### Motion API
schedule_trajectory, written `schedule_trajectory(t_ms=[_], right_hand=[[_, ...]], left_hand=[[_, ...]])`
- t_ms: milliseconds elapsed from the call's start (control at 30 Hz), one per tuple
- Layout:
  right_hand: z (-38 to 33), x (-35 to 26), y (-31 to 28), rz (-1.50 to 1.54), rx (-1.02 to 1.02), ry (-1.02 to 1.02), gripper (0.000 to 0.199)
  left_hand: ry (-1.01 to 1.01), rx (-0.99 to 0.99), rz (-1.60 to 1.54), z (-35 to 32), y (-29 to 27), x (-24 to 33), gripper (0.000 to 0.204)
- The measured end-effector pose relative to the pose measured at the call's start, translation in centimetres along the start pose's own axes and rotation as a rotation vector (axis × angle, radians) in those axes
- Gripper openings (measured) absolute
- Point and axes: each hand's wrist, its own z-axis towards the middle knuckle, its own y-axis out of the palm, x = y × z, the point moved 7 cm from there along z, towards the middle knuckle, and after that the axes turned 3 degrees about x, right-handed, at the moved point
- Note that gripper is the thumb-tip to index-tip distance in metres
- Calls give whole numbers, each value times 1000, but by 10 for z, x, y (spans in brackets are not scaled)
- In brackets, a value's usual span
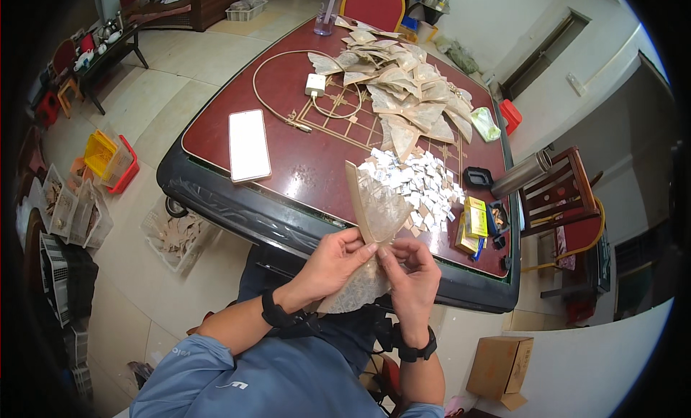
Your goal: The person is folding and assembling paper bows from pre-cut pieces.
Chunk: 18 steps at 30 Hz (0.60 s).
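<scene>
Fingers (366, 252) of the left hand (332, 263) and right hand (414, 274) pinch the beige lace-patterned piece (383, 204) by the tabletop's near edge (288, 214); light, even tension should avoid creases.

Bare tabletop (302, 177) is leaving the left hand (332, 265) a pretty decent lane between the phone (249, 146) and the held pale piece (383, 206). Far side, the pale pile (410, 87) and charger (315, 84) are blocking; right, white squares (426, 182) and yellow packaging (476, 219) are crowding things.

White charger (315, 85) beside its cable (263, 65) — cardboard box (494, 367) apart.
</scene>
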Motion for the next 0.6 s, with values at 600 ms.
schedule_trajectory(t_ms=[600], right_hand=[[57,-9,-83,86,68,216,29]], left_hand=[[528,987,98,-274,-436,218,45]])
